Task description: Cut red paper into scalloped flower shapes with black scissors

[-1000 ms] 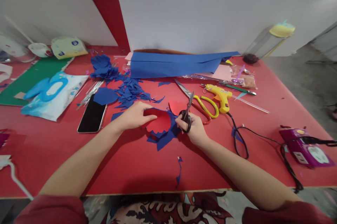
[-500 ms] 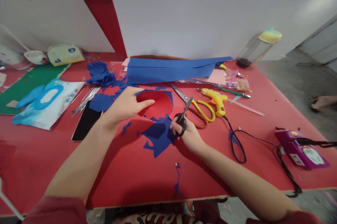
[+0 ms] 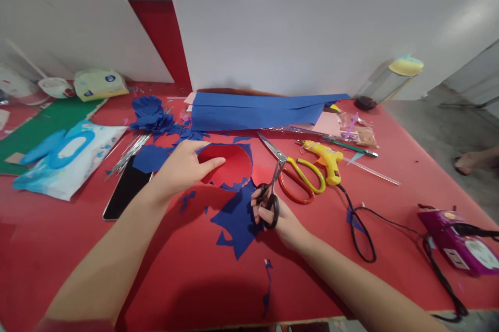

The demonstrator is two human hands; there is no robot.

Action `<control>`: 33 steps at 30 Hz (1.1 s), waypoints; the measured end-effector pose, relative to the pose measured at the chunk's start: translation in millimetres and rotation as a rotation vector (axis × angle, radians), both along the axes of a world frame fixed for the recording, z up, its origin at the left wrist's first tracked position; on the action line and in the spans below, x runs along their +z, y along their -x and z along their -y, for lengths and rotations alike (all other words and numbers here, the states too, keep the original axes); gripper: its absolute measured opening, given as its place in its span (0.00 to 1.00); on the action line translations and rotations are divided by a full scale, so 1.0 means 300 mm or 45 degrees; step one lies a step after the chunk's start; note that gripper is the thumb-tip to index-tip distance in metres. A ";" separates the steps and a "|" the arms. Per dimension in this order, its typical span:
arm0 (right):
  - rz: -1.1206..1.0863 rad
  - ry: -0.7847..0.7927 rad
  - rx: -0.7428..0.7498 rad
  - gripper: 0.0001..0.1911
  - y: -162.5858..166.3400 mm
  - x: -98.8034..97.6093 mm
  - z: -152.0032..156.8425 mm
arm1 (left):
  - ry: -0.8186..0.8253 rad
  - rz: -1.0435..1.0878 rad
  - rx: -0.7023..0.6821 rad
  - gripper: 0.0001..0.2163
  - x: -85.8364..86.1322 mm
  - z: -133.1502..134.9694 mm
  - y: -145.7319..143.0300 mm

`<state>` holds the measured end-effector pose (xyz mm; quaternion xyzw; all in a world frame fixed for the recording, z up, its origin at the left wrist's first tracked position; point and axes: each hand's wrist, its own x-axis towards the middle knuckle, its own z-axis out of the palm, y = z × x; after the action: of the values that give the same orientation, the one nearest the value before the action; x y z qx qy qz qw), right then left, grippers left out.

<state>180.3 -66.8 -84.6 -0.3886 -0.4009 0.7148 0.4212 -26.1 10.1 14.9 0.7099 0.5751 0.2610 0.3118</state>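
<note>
My left hand (image 3: pixel 181 171) pinches a curved paper piece (image 3: pixel 236 161), red on the inside with blue along its rim, its thumb lying over the red side. Black-handled scissors (image 3: pixel 278 171) sit in my right hand (image 3: pixel 286 225), fingers through the loops and blades pointing up and away from me. Between the hands, jagged blue paper scraps (image 3: pixel 237 217) lie on the red table, partly hidden by my right fingers. Larger scissors with red and yellow handles (image 3: pixel 310 173) rest just beyond my right hand.
A yellow glue gun (image 3: pixel 327 160) lies to the right, its cord near a purple power box (image 3: pixel 458 241). Folded blue paper (image 3: pixel 257 111) is at the back. Leftward are a phone (image 3: pixel 127 191), a wipes pack (image 3: pixel 74 158) and a blue paper flower (image 3: pixel 150 114).
My right hand with the scissors has dropped slightly toward me, and the blades now point more upright. My left hand still holds the curved paper. The whole view has shifted a little.
</note>
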 end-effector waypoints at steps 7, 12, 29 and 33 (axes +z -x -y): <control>-0.068 0.015 0.045 0.25 -0.018 0.007 -0.005 | 0.007 -0.102 0.047 0.12 0.006 -0.001 0.010; -0.131 0.020 0.063 0.25 -0.021 0.010 -0.002 | 0.000 -0.055 0.036 0.13 0.002 0.002 0.013; 0.029 0.062 -0.040 0.24 -0.020 0.020 -0.008 | -0.036 0.008 0.067 0.11 -0.007 0.001 0.034; 0.128 0.054 -0.041 0.26 -0.026 0.027 -0.011 | 0.023 -0.015 0.062 0.13 -0.009 -0.006 0.037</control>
<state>188.0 -63.4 -76.6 -0.4392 -0.4000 0.6958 0.4036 -37.3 11.7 12.2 0.6944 0.5963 0.2588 0.3085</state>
